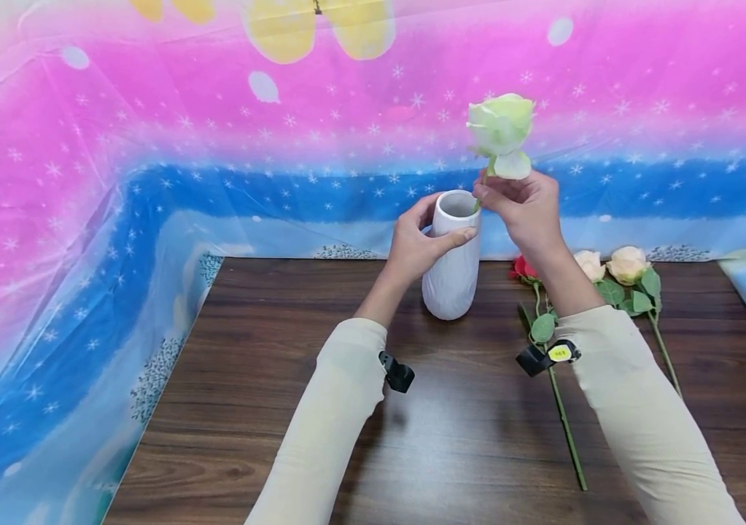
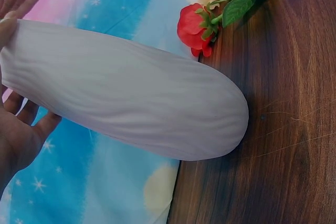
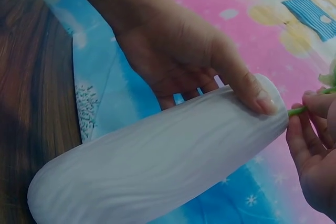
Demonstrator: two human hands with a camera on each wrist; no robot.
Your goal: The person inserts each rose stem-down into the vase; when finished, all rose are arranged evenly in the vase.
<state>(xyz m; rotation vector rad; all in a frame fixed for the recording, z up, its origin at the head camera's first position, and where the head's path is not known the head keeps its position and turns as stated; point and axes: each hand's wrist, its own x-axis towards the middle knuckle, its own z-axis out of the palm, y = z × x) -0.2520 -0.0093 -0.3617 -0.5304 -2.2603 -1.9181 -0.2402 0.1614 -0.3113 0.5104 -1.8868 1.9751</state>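
Between the curled fingers and thumb of the left hand (image 1: 414, 246), I have the white vase (image 1: 451, 281), grasped around its upper part, just below the rim. From the right wrist I can see that thumb lying along the near side, with the other fingers behind. The vase stands close to upright beneath this grip; I cannot tell whether its base touches the table (image 1: 267, 394).

Just beside those fingers, at the vase's mouth, my right hand (image 1: 530, 208) pinches the stem of a pale green-white rose (image 1: 500, 124). Its bloom sits above the right fingertips, a loose-looking petal drooping near them, while the stem passes below the fingertips into the opening. How far down it reaches inside, I cannot see.

Below the right fingers and partly behind that forearm, a red rose (image 1: 523, 268) and two cream roses (image 1: 628, 265) lie on the table, well apart from the fingertips, their stems running toward me. Behind both sets of fingers I have the pink and blue cloth (image 1: 294, 138), printed with white snowflakes.
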